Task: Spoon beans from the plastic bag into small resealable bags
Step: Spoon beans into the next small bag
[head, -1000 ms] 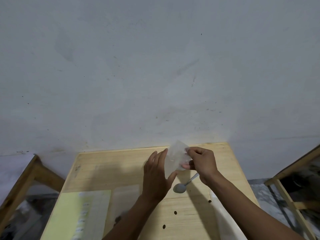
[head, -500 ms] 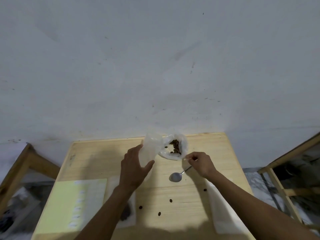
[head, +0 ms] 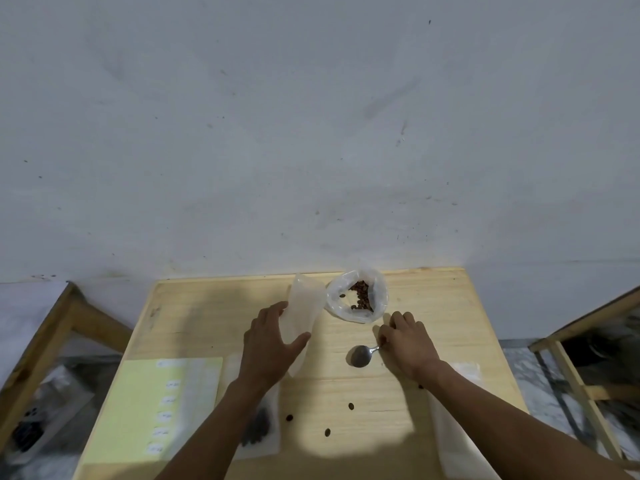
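Holding a limp, light small resealable bag (head: 300,313) upright between spread fingers, the left hand (head: 268,344) should grip near its mouth, while the right hand (head: 407,341) apparently pinches the stiff spoon (head: 362,355) handle beside the bean-filled plastic bag (head: 358,296) on the bench (head: 433,306).

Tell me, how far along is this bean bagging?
One small bag with beans already lies by the left arm. Now the left hand holds an empty bag while the right hand grips the spoon. Beans remain in the open bag, and a few strays dot the table.
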The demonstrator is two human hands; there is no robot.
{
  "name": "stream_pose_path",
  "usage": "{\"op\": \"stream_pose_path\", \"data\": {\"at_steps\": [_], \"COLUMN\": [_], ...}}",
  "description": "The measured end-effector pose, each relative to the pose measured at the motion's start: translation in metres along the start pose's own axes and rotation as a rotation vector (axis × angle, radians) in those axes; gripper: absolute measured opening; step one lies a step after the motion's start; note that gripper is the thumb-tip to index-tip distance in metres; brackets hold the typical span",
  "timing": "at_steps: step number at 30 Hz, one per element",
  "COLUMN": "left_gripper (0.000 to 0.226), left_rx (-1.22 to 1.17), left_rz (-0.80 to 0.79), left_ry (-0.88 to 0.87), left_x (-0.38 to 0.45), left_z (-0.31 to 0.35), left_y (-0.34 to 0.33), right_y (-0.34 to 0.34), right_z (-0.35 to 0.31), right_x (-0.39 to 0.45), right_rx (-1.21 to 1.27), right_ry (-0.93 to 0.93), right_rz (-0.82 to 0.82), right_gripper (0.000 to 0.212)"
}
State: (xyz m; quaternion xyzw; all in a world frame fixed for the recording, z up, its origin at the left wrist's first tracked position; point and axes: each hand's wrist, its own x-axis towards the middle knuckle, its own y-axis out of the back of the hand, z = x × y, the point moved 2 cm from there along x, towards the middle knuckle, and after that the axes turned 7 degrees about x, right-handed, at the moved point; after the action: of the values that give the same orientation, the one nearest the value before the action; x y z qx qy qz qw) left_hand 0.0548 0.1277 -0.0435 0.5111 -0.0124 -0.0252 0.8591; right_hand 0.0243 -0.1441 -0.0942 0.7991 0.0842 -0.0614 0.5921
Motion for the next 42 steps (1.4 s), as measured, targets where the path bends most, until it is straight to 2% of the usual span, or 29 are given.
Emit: {"op": "stream_pose_path", "data": {"at_steps": [3,6,9,12,14,16,19,21,27,33,37,42], "left_gripper": [0.07,0.07,0.07,0.068,0.067,0.068,0.069,0.068,0.069,0.072,0.072,0.067], "left_rx": [-0.001,0.013,0.016,0.042,0.076,0.106,0.152,0.169,0.208,0.259,0.273,0.176], "left_rz": [-0.013,-0.015,-0.034,-0.054,-0.094,-0.169,-0.273,-0.338,-0.413,-0.419,-0.42,-0.444], "left_ry": [0.0,-0.005,-0.029,-0.098,-0.191,-0.291,-0.433,-0.497,-0.565,-0.547,-0.547,-0.559], "left_x": [0.002,0.005,0.009,0.013,0.017,0.019,0.02,0.022,0.034,0.044,0.045,0.043], "left_z": [-0.001,-0.002,-0.001,0.0,0.001,0.005,0.015,0.02,0.039,0.045,0.046,0.042], "left_y": [-0.003,-0.004,-0.004,-0.008,-0.013,-0.018,-0.023,-0.026,-0.036,-0.042,-0.04,-0.04], "right_y": [0.008,0.032,0.062,0.088,0.104,0.113,0.116,0.108,0.075,0.061,0.063,0.058], "right_z": [-0.002,-0.002,0.008,0.02,0.024,0.027,0.026,0.021,0.009,0.004,0.003,0.002], "right_x": [-0.001,0.002,0.009,0.02,0.027,0.034,0.04,0.04,0.039,0.041,0.038,0.039], "right_rx": [-0.047,-0.005,0.178,0.261,0.301,0.445,0.804,0.996,1.265,1.254,1.052,0.747], "right_ry": [0.062,0.077,0.008,-0.028,-0.072,-0.148,-0.267,-0.289,-0.388,-0.318,-0.205,0.038], "right_rz": [-0.051,-0.158,-0.095,-0.056,-0.023,0.03,0.211,0.317,0.543,0.531,0.489,0.564], "right_gripper": [0.002,0.013,0.013,0.037,0.043,0.034,0.017,0.014,0.008,0.019,0.018,0.021]}}
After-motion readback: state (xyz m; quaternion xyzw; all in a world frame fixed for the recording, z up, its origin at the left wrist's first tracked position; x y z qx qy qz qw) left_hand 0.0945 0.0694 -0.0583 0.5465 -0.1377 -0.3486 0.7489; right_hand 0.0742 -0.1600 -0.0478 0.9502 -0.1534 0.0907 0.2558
